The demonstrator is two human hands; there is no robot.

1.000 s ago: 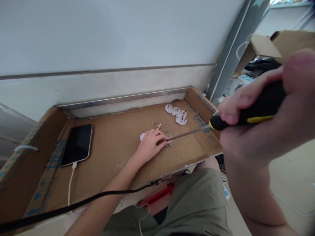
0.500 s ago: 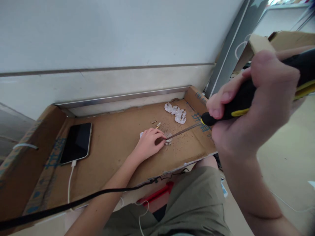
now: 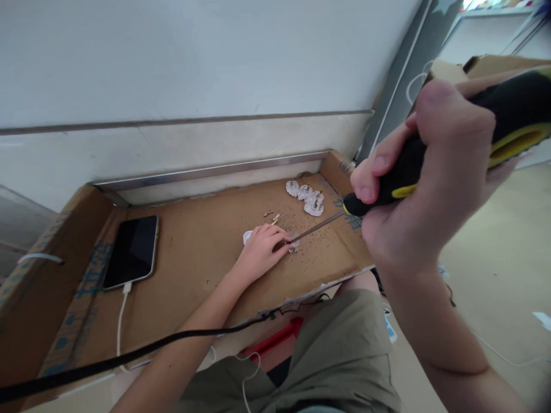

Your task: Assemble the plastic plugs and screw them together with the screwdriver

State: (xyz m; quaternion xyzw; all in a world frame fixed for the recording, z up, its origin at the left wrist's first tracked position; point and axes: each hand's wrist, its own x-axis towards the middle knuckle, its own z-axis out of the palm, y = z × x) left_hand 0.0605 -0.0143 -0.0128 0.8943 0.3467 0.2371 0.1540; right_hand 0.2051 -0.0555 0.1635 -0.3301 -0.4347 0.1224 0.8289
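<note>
I see the right hand (image 3: 430, 189) close to the camera, wrapped tight around the black and yellow handle of a screwdriver (image 3: 451, 146). The rear end of the handle runs out of the frame at the right edge. The thin metal shaft slants down and left to a small clear part (image 3: 294, 246) lying on the cardboard tray (image 3: 193, 252). I cannot make out the tip itself or what it seats in; the part is too small and partly covered.

The left hand (image 3: 260, 252) lies palm down on the tray, fingers curled narrow, pinching the clear part from the left side. A white piece (image 3: 247, 237) shows only as a sliver at the hand's far edge; the rest is hidden under the hand.

Farther back on the tray I note a cluster of clear plastic parts (image 3: 305, 198) near the right wall, and two or three small brass pieces (image 3: 273, 217) between that cluster and the left hand. Dark specks are scattered around the work spot; I cannot tell what they are.

A phone (image 3: 131, 251) lies screen up at the left of the tray, with a white cable (image 3: 121, 321) plugged in. A black cord (image 3: 150, 350) crosses the near edge, and a red item (image 3: 275, 341) below it is mostly hidden by the trousers.
</note>
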